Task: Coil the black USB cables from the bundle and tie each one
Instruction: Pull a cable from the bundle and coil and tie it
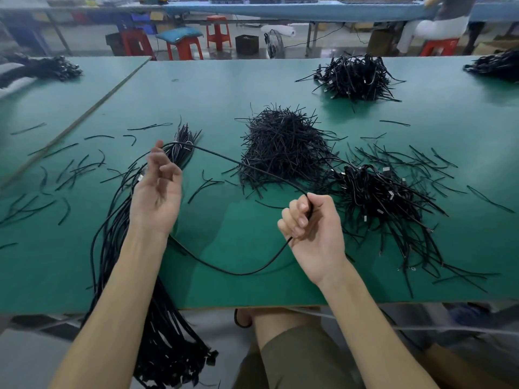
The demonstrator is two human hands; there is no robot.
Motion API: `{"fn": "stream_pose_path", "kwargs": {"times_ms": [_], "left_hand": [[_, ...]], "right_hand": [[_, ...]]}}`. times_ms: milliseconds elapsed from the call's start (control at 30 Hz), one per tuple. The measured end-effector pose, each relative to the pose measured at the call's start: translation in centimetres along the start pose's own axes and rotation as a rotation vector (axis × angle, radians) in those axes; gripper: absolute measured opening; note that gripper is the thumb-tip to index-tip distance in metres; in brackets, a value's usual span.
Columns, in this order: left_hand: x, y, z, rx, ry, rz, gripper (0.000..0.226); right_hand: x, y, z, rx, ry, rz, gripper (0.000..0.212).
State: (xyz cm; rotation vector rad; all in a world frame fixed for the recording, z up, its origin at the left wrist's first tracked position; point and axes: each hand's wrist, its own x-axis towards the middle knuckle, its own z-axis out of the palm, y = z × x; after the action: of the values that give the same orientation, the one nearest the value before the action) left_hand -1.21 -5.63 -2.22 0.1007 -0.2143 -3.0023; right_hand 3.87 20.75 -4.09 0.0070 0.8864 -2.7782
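The right hand [311, 223] is closed around one black USB cable [252, 168] at lower centre; the left hand [157, 189] is loosely open by the bundle [179, 147], centre-left on the table [196, 94]. A pull could snag the cable there, dragging other cables out.

A factory assembly floor or small manufacturing workshop is shown. A long workbench covered in green matting [213, 88] is seen, and a single black cable [252, 272] is pinched in the right hand [311, 223] above it. Just right of that grip a heap of coiled black cables with metal plugs [384, 197] is piled; beyond it a mound of short black wire ties [280, 144] is heaped, and a further cable heap [356, 77] lies farther off. Well behind, red plastic stools [217, 30], a small metal floor fan [273, 43] and a second blue-topped bench [295, 9] are ranged across the concrete floor.
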Motion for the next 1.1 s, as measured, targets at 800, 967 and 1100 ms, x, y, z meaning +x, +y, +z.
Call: {"fn": "stream_pose_path", "kwargs": {"times_ms": [800,967,1100], "left_hand": [[-2.8,-5.5,-1.1,1.846,-0.694,-0.258,0.033],[-2.4,-6.0,-1.5,2.380,-0.738,0.287,0.028],[-1.6,-6.1,-1.4,2.206,-0.442,0.398,0.026]], "right_hand": [[0.2,-0.5,-1.0,0.164,0.033,-0.055,0.036],[-0.3,-0.7,-0.6,0.129,-0.198,0.033,0.041],[-0.5,-0.5,-0.4,0.075,-0.335,0.106,0.047]]}}
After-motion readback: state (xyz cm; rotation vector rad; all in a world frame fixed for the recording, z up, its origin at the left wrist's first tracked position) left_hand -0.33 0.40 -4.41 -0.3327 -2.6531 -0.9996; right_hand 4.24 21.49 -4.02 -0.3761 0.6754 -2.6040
